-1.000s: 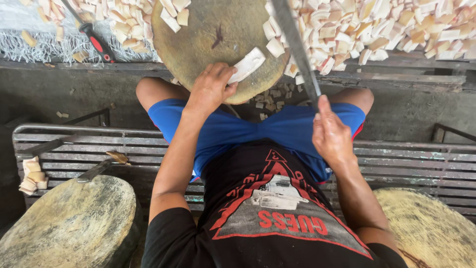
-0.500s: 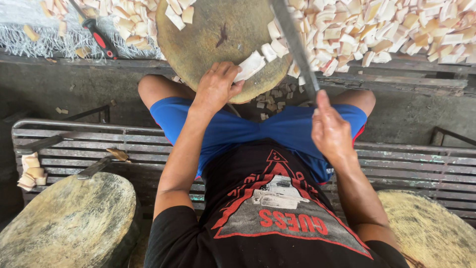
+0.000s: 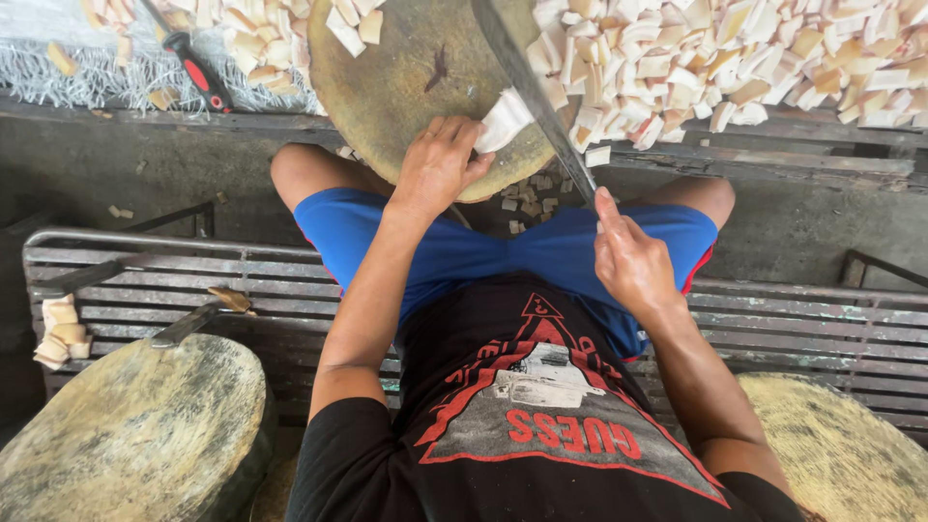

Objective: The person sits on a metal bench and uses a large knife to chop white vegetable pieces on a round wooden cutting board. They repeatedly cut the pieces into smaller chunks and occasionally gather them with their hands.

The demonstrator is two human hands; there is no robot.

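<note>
I sit on a slatted metal bench [image 3: 145, 280] facing a round wooden chopping block [image 3: 406, 77]. My left hand [image 3: 437, 164] presses a pale white strip [image 3: 503, 118] flat on the block's near right edge. My right hand [image 3: 628, 253] grips the handle of a long dark blade [image 3: 527, 82], whose edge rests against the strip's right end. A few cut white pieces [image 3: 353, 24] lie at the block's far edge.
A big heap of cut white chunks [image 3: 735, 58] fills the ground at the right, with more [image 3: 251, 39] at the left beside a red-and-black handled tool [image 3: 193, 68]. Two other round blocks [image 3: 135, 435] [image 3: 841, 445] flank me. Small scraps [image 3: 522, 198] lie below the block.
The strip under my left hand has got shorter, and freshly cut pieces have left the block's right side. The blade has shifted closer to my fingers.
</note>
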